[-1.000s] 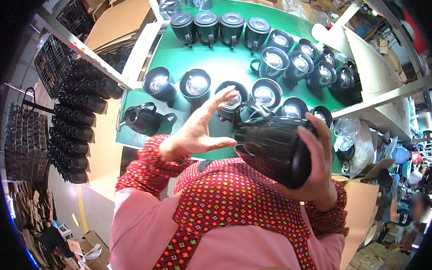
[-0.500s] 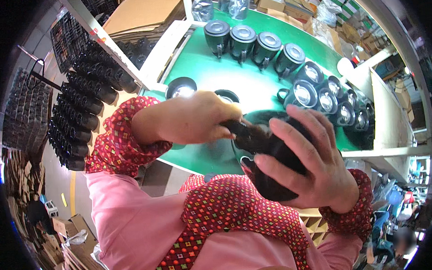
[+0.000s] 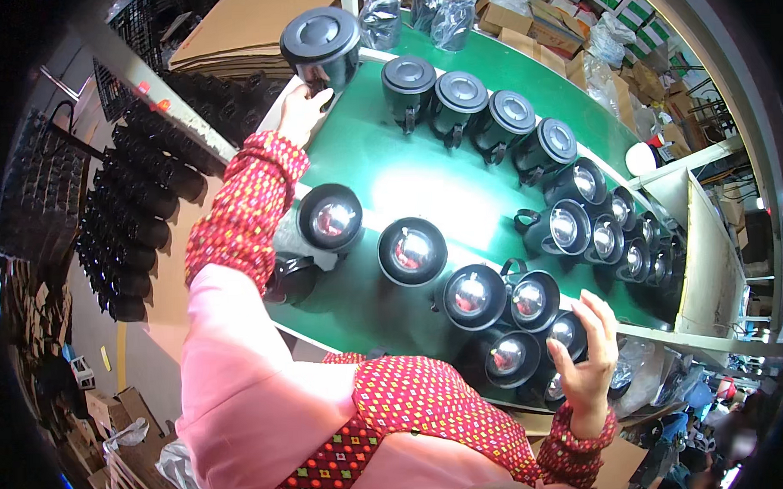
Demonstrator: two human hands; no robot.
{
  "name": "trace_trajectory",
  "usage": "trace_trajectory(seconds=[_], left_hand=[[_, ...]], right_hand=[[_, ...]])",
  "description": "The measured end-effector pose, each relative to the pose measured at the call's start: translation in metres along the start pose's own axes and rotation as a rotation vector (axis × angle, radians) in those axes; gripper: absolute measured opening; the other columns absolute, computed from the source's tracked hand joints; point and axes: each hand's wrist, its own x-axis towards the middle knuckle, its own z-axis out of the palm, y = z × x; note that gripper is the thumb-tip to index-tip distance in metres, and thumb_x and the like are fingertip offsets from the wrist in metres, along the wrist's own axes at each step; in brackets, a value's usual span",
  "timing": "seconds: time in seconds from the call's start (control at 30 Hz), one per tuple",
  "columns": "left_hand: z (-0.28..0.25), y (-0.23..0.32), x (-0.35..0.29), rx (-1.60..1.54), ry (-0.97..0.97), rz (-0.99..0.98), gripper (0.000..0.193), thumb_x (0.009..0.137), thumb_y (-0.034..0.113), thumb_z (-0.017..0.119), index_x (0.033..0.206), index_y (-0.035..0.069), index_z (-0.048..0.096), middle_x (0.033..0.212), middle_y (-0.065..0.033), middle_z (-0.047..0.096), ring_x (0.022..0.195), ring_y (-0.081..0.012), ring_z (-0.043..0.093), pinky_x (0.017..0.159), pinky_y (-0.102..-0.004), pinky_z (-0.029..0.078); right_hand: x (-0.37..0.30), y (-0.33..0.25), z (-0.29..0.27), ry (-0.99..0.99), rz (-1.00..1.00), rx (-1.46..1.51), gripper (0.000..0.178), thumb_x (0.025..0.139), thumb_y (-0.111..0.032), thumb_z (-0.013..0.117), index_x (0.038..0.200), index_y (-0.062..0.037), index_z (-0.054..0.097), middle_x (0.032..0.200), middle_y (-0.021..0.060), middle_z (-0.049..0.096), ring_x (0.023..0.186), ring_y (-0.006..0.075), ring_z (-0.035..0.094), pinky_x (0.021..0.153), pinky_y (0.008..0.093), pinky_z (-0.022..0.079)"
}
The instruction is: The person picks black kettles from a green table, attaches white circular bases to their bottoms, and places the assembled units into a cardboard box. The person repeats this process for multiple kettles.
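Observation:
Stretched out to the far left, my left hand (image 3: 301,114) grips the handle of a black lidded mug (image 3: 321,47), held upright at the table's far left corner. My right hand (image 3: 590,350) is raised with fingers apart, holding nothing, beside a cluster of lidless black mugs (image 3: 509,358) with shiny insides. Two more lidless mugs, one at left (image 3: 330,217) and one nearer the middle (image 3: 411,251), stand apart from it. Under my left sleeve another black mug (image 3: 291,278) shows partly.
Several black lidded mugs (image 3: 459,94) stand in a row at the back of the green table (image 3: 441,191). More lidless mugs (image 3: 565,226) crowd its right side by a white panel (image 3: 711,251). Plastic-wrapped items (image 3: 454,22) stand behind. Rows of black mugs (image 3: 132,228) fill the left.
My left hand has carried a mug to the far left. My right hand has come off the dark mug at the middle and moved right, opening. My view has shifted, uncovering mugs in front.

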Motion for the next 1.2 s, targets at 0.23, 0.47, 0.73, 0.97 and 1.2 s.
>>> trace_trajectory(seconds=[0.23, 0.47, 0.73, 0.97, 1.2], left_hand=[[0.086, -0.088, 0.108, -0.069, 0.15, -0.294, 0.039, 0.093, 0.028, 0.081, 0.11, -0.004, 0.066, 0.105, -0.0141, 0.067, 0.09, -0.0256, 0.065, 0.075, -0.0448, 0.057], [0.127, -0.139, 0.139, -0.063, 0.167, -0.332, 0.048, 0.095, 0.034, 0.08, 0.114, -0.006, 0.064, 0.11, -0.0176, 0.07, 0.089, -0.0292, 0.074, 0.075, -0.0378, 0.065], [0.142, -0.152, 0.138, 0.097, 0.08, -0.301, 0.052, 0.095, 0.034, 0.078, 0.119, -0.01, 0.065, 0.11, -0.0244, 0.071, 0.093, -0.0311, 0.075, 0.075, -0.0394, 0.062], [0.106, -0.152, 0.15, 0.474, -0.003, -0.284, 0.059, 0.091, 0.04, 0.079, 0.123, -0.009, 0.069, 0.121, -0.0278, 0.072, 0.116, -0.0405, 0.07, 0.101, -0.0462, 0.053], [0.133, -0.087, 0.124, 0.681, -0.156, -0.357, 0.062, 0.089, 0.036, 0.084, 0.128, -0.009, 0.068, 0.13, -0.0292, 0.07, 0.125, -0.0386, 0.067, 0.108, -0.0442, 0.05]], right_hand=[[-0.05, 0.016, 0.007, -0.039, 0.386, -0.041, 0.052, 0.081, -0.011, 0.085, 0.128, -0.0031, 0.067, 0.134, 0.0186, 0.066, 0.125, 0.0398, 0.061, 0.108, 0.0482, 0.047], [-0.08, 0.019, 0.011, -0.036, 0.591, -0.033, 0.045, 0.082, -0.01, 0.083, 0.124, -0.0016, 0.069, 0.13, 0.0195, 0.068, 0.122, 0.039, 0.063, 0.105, 0.0474, 0.049], [-0.077, 0.018, 0.016, -0.025, 0.604, -0.016, 0.042, 0.082, -0.008, 0.082, 0.121, 0.0004, 0.07, 0.124, 0.0197, 0.069, 0.117, 0.0387, 0.065, 0.102, 0.0452, 0.051], [-0.075, 0.019, 0.021, -0.041, 0.602, 0.054, 0.039, 0.082, -0.007, 0.081, 0.119, 0.0015, 0.07, 0.123, 0.02, 0.069, 0.114, 0.0375, 0.066, 0.1, 0.0433, 0.052], [-0.096, 0.008, 0.025, -0.024, 0.714, 0.083, 0.038, 0.083, -0.007, 0.081, 0.118, 0.0018, 0.07, 0.12, 0.0204, 0.07, 0.112, 0.0366, 0.067, 0.098, 0.0414, 0.053]])
